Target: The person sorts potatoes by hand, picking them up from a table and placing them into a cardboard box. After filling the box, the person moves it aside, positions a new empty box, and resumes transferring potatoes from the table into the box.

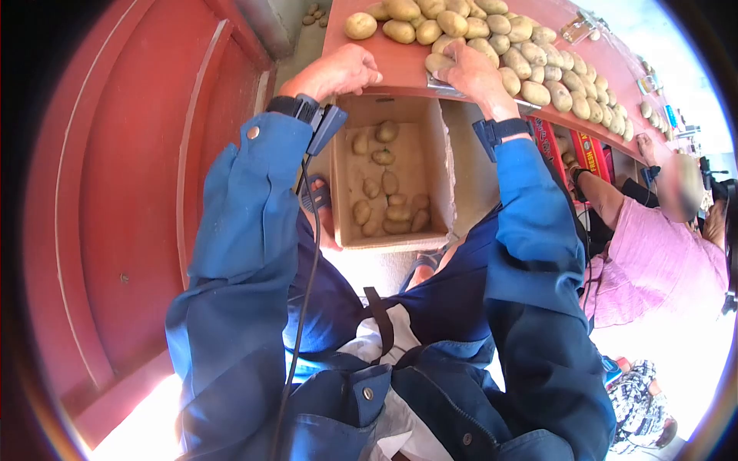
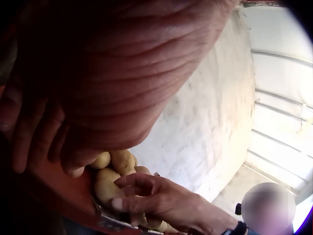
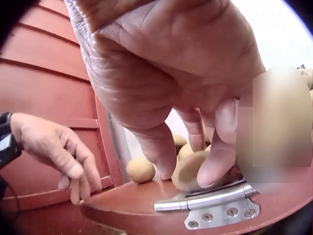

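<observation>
Right wrist view: right fingers (image 3: 216, 167) pinch a potato (image 3: 187, 172) beside a hinge (image 3: 220, 212), left fingers (image 3: 86, 157) loosely bent.

Harsh daylight from the right, black curved edges.
Glare bleaches the head view's right side; lens distortion bows the red panelling (image 1: 131, 192). In the left wrist view the left grip (image 2: 112, 78) sits in deep shadow, finer detail seemingly lost.

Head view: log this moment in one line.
right hand: grips potato at table edge | left hand: empty, near table corner | cardboard box: potatoes inside
</observation>
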A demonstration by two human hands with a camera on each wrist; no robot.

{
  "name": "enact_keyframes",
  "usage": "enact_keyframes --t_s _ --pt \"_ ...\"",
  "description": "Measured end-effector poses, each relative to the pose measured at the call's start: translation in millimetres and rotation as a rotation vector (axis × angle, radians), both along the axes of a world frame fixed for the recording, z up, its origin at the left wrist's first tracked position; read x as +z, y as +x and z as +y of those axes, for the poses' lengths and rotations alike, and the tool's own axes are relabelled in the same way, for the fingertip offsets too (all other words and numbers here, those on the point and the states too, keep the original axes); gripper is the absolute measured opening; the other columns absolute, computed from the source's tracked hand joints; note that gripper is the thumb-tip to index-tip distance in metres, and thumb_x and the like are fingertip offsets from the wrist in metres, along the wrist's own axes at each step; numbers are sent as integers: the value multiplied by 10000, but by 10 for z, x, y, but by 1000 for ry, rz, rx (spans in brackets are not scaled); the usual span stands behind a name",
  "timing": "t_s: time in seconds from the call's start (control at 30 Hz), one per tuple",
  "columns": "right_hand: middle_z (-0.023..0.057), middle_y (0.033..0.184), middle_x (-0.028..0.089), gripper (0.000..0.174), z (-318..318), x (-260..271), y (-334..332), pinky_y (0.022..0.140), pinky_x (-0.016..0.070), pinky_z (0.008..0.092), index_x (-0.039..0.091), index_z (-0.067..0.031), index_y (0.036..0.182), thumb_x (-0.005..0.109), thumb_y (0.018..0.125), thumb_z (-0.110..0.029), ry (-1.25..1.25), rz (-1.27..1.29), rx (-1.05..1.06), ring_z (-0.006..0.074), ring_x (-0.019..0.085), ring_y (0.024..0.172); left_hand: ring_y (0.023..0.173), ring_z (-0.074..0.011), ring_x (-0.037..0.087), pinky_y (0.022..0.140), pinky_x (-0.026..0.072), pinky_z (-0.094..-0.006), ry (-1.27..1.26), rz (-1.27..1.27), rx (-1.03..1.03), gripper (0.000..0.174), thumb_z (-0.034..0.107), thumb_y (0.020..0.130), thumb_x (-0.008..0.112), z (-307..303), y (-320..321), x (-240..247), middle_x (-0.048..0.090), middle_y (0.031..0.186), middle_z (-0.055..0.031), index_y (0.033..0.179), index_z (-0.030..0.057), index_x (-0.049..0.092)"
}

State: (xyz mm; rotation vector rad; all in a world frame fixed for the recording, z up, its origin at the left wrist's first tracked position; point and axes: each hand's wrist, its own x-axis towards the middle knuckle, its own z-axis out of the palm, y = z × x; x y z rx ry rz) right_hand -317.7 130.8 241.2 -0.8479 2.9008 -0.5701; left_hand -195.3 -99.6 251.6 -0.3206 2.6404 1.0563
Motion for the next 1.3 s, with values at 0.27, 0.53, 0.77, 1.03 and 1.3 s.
enact_keyframes --t_s 0.27,0.53,0.77,1.03,1.3 --pt "156 1055 750 475 -115 -47 -15 813 569 419 690 -100 1259 724 872 -373 -53 -109 7 288 730 943 854 -183 725 791 564 -362 -37 15 18 351 276 980 671 -23 94 93 731 1026 -102 1195 -1 688" --pt "88 971 739 568 6 267 124 602 516 315 679 -19 1259 735 849 -408 -333 -536 -24 140 669 643 882 -196 716 815 558 -363 28 45 -31 414 268 969 685 -23 103 71 733 1026 -116 1257 -27 650" --pt "89 963 715 540 10 285 264 533 417 213 635 24 1297 731 898 -325 -515 -834 93 111 670 661 1244 -244 597 1031 479 -368 101 262 -149 651 300 948 724 228 84 88 642 1316 -205 1459 -18 478" --pt "82 939 724 360 114 594 367 499 393 202 654 0 1184 685 989 -302 -697 -911 233 102 691 686 807 -120 613 720 521 -309 412 270 -118 406 206 968 707 417 77 217 661 1017 -37 1312 21 597" --pt "125 905 750 250 431 433 -168 499 421 218 685 11 1104 629 988 -203 -1092 -553 -112 130 669 654 600 -58 398 513 302 -217 760 435 231 400 510 1015 587 352 172 519 498 759 24 892 130 568"
